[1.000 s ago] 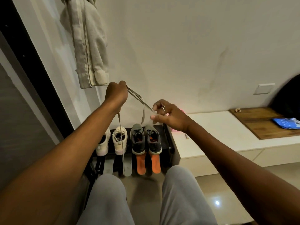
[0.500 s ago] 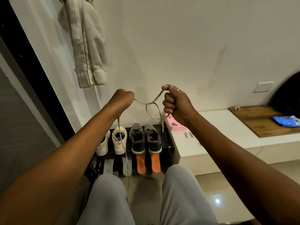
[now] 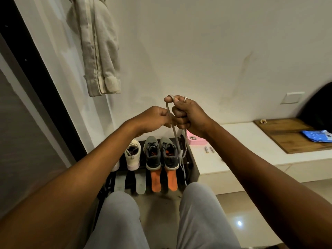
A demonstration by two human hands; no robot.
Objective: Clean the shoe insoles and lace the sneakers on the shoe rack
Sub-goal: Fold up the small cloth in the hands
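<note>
A grey shoelace [image 3: 175,137] hangs between my two hands, held up in front of the wall. My left hand [image 3: 154,118] pinches it at the middle. My right hand [image 3: 186,114] grips it with curled fingers, and a loop passes over my raised forefinger. The lace's ends dangle over the black shoe rack [image 3: 188,159]. On the rack stand a pair of grey sneakers [image 3: 160,153] and a white sneaker [image 3: 133,155]. Two orange insoles [image 3: 155,180] and a grey insole [image 3: 140,185] stick out below the shoes.
A white low bench [image 3: 239,151] stands right of the rack, with a pink box [image 3: 195,140], two small batteries [image 3: 209,150], a wooden board [image 3: 291,133] and a blue packet [image 3: 318,135]. A pale garment [image 3: 98,51] hangs on the wall. My knees fill the foreground.
My hands have come together, from apart to almost touching. The lace, stretched between them before, is now bunched and looped over my right forefinger, with its ends hanging on the right.
</note>
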